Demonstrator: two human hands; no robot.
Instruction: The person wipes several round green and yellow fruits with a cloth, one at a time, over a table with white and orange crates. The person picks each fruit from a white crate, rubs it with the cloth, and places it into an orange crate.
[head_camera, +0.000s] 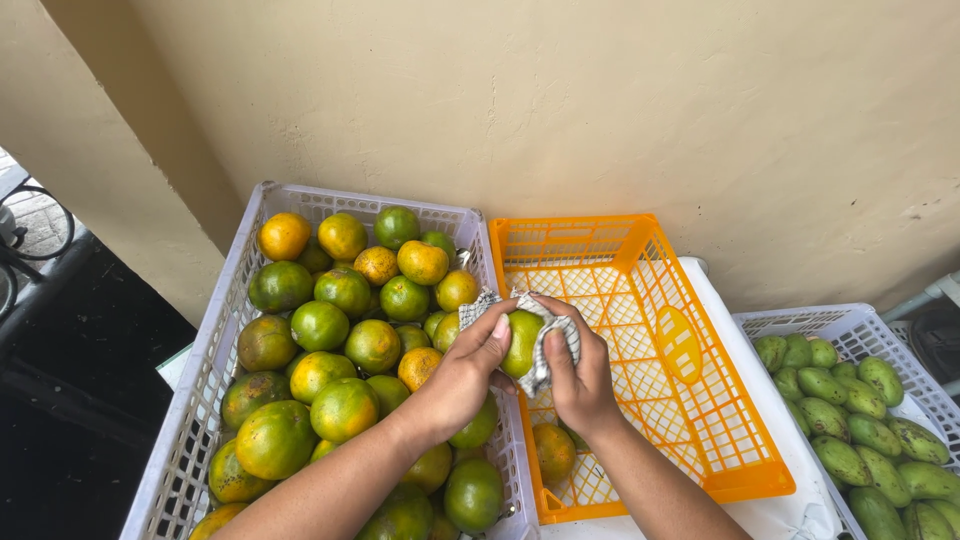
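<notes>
My left hand (460, 375) and my right hand (578, 370) together hold one green-yellow orange (522, 340), wrapped partly in a checked cloth (545, 345). The fruit hangs over the seam between two crates. On the left, a pale lavender crate (225, 330) is heaped with several green and orange-coloured oranges (345, 320). On the right, an orange plastic crate (700, 400) holds one orange (553, 450) near its front left corner, beneath my right wrist.
A white crate (850, 325) of several green mangoes (850, 420) stands at the far right. A beige wall (560, 110) rises just behind the crates. A dark floor drops away on the left. The orange crate rests on a white surface (775, 515).
</notes>
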